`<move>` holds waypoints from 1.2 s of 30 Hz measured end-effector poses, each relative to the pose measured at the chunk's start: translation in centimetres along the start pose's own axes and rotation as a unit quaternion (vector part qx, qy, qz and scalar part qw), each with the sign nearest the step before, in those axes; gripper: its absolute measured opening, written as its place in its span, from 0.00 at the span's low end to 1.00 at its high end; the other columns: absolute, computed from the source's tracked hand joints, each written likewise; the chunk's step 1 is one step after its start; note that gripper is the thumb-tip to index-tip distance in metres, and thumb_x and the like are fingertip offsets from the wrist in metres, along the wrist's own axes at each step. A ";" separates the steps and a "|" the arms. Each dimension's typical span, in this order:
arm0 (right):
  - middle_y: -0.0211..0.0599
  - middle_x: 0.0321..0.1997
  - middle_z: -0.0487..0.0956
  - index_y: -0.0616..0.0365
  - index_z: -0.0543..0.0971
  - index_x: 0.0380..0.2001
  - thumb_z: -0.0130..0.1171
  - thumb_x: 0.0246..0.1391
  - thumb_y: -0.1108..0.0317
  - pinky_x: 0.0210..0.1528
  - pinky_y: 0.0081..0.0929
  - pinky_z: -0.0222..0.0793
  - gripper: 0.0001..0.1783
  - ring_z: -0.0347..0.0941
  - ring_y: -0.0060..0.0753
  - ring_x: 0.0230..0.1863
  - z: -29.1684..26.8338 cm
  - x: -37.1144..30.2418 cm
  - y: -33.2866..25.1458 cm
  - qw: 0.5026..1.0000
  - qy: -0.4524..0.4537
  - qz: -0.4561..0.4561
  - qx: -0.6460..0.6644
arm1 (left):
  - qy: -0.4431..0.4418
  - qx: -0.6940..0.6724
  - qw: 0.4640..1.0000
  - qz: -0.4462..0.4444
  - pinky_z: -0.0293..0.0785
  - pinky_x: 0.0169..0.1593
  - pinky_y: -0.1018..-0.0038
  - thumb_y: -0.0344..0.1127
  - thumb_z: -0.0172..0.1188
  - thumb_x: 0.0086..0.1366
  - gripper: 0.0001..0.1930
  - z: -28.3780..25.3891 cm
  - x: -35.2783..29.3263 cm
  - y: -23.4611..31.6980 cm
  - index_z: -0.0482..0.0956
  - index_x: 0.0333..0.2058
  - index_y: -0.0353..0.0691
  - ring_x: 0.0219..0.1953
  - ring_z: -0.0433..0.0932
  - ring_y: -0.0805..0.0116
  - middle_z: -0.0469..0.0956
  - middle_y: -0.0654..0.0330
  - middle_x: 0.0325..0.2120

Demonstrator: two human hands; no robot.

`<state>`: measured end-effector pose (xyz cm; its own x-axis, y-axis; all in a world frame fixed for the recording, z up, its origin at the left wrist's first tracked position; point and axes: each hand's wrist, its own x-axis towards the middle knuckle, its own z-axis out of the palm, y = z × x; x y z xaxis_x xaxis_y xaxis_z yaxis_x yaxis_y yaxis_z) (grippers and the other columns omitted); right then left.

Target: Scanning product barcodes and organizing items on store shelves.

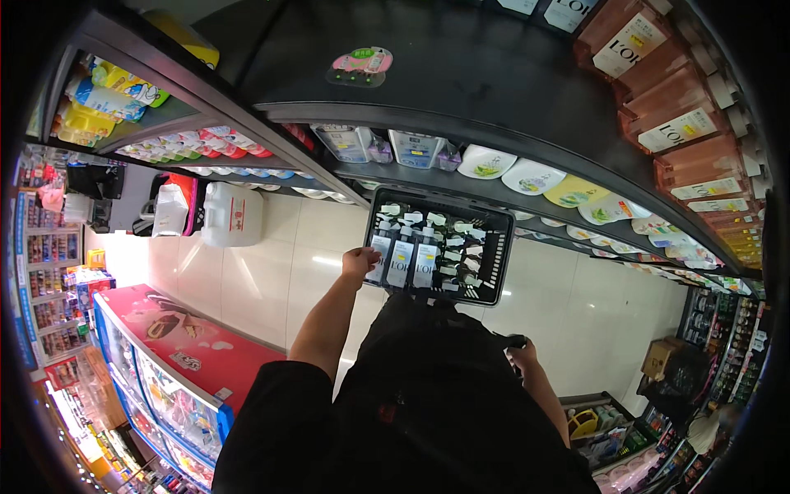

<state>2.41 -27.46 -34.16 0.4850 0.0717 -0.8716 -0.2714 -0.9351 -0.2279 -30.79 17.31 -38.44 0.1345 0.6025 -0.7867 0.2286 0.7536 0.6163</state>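
Observation:
A black plastic basket sits in front of my body, against the shelving. Along its left side stand three pump bottles with pale bluish labels. Several dark items with white tags fill the middle and right of it. My left hand is at the basket's left rim, fingers curled in against the rim beside the leftmost bottle. Low on the right, beside my dark clothing, my right hand is closed around a small black object; its kind is not clear.
Beyond the basket, a black shelf bears amber-pink bottles on the right and a pink-green tag. White bottles line the shelf below. A red-topped display freezer stands left, near a white jug. Boxes sit far right.

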 end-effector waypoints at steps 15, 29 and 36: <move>0.34 0.24 0.76 0.54 0.69 0.59 0.66 0.40 0.74 0.18 0.32 0.69 0.37 0.71 0.27 0.18 2.9 -2.1 -1.7 1.000 -0.018 -0.020 -0.009 | -0.430 -0.297 0.834 -0.179 0.63 0.67 0.56 0.75 0.31 0.67 0.51 -0.5 -4.4 6.2 0.68 0.61 0.27 0.64 0.70 0.50 0.71 0.43 0.61; 0.37 0.27 0.78 0.56 0.67 0.61 0.67 0.38 0.75 0.19 0.33 0.73 0.42 0.74 0.29 0.20 -2.1 0.3 -1.3 1.000 -0.009 -0.024 -0.018 | -0.152 -0.158 0.970 -0.104 0.50 0.15 0.85 0.34 0.55 0.71 0.07 0.3 -4.4 0.8 0.76 0.44 0.42 0.14 0.58 0.85 0.69 0.72 0.22; 0.37 0.27 0.79 0.56 0.72 0.55 0.71 0.37 0.73 0.20 0.34 0.75 0.36 0.75 0.31 0.21 -3.8 2.4 -1.0 0.999 -0.010 -0.017 -0.033 | 0.090 -0.072 0.992 -0.052 0.55 0.13 0.69 0.57 0.48 0.73 0.25 0.6 -4.3 -1.4 0.70 0.24 0.43 0.10 0.61 0.68 0.63 0.64 0.12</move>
<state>7.05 -27.66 -34.40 0.4757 0.1093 -0.8728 -0.2006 -0.9526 -0.2286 -31.11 13.49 -35.92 -0.0604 0.5473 -0.8347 0.0895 0.8359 0.5416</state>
